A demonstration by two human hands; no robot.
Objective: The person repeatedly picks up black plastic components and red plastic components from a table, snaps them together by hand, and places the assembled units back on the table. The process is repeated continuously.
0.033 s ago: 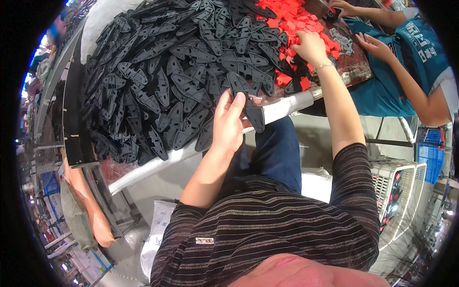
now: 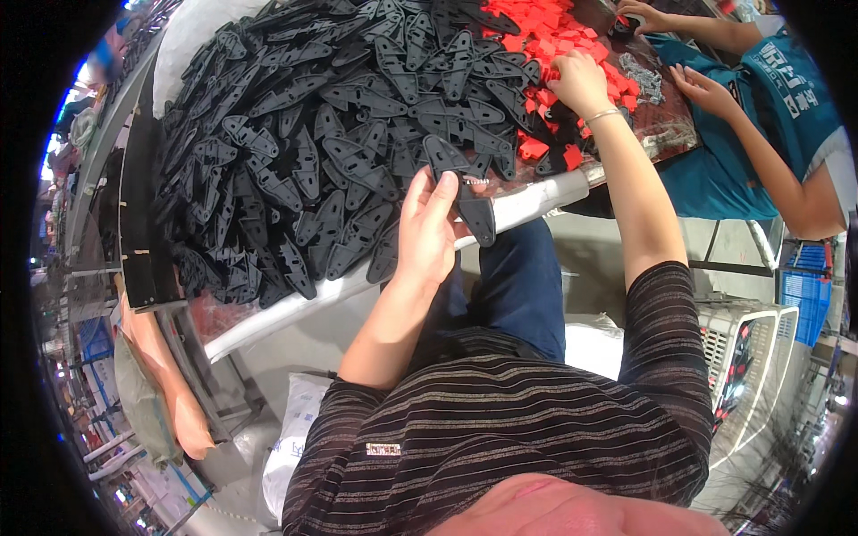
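My left hand (image 2: 427, 228) is closed on a dark grey plastic part (image 2: 475, 214), long and tapered, held at a slant over the table's front edge. Its thumb lies on top of the part; the other fingers are mostly hidden beneath. Farther right, my right hand (image 2: 583, 87) reaches into a heap of small red plastic pieces (image 2: 581, 40). Thumb and forefinger are bent together around a red piece (image 2: 553, 75), mostly covered by the fingers. Beside the left hand spreads a big pile of similar dark grey parts (image 2: 357, 161), lying loose and overlapping.
A white padded edge (image 2: 536, 201) runs along the table front. Small metal pieces (image 2: 642, 79) lie right of the red heap. A co-worker's hand (image 2: 702, 87) rests near them, the other holding a dark piece (image 2: 623, 29). A crate (image 2: 737, 357) stands at right, a white sack (image 2: 290, 438) below left.
My right hand has shifted slightly away from me, and its thumb and forefinger have drawn together at the red pieces. My left hand keeps the grey part in nearly the same place.
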